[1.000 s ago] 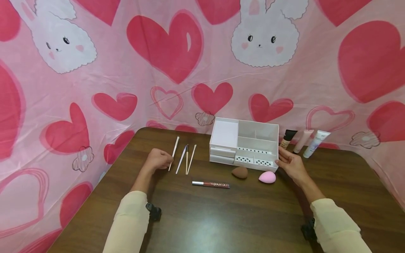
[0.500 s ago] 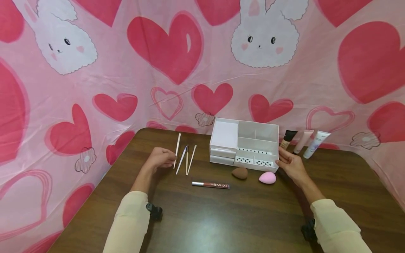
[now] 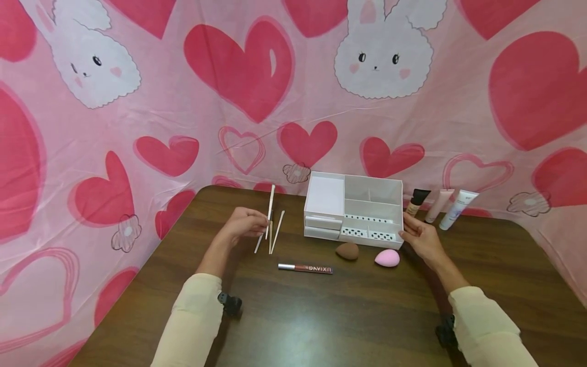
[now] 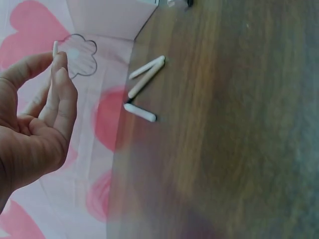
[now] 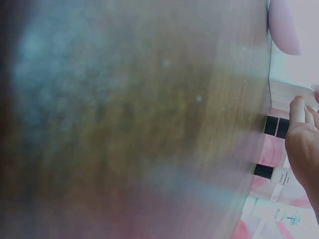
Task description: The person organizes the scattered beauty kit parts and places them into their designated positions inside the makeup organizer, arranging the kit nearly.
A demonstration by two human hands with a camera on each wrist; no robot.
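Between the thumb and fingers of my left hand [image 3: 245, 224] is a slim white makeup brush [image 3: 272, 196], held nearly upright above several thin brushes on the table. In the left wrist view, only a short end of the held brush shows over the fingertips. The lying brushes include a white one [image 3: 277, 232] and a tan one [image 3: 270, 242]; a third is partly covered by the hand. My right hand [image 3: 422, 239] rests against the right side of a white makeup organizer [image 3: 325, 193], its fingers fairly straight. The organizer has two small drawers and dotted compartments.
A brown makeup sponge [image 3: 347, 251] and a pink one [image 3: 387, 258] lie before the organizer. Nearer is a lip gloss tube [image 3: 305, 268]. Black-capped [image 3: 415, 204], pink [image 3: 439, 206] and white [image 3: 458, 210] cosmetic tubes stand to the right, by the patterned cloth.
My left hand has lifted the white brush and carried it right, over the other brushes. The right hand stays at the organizer.
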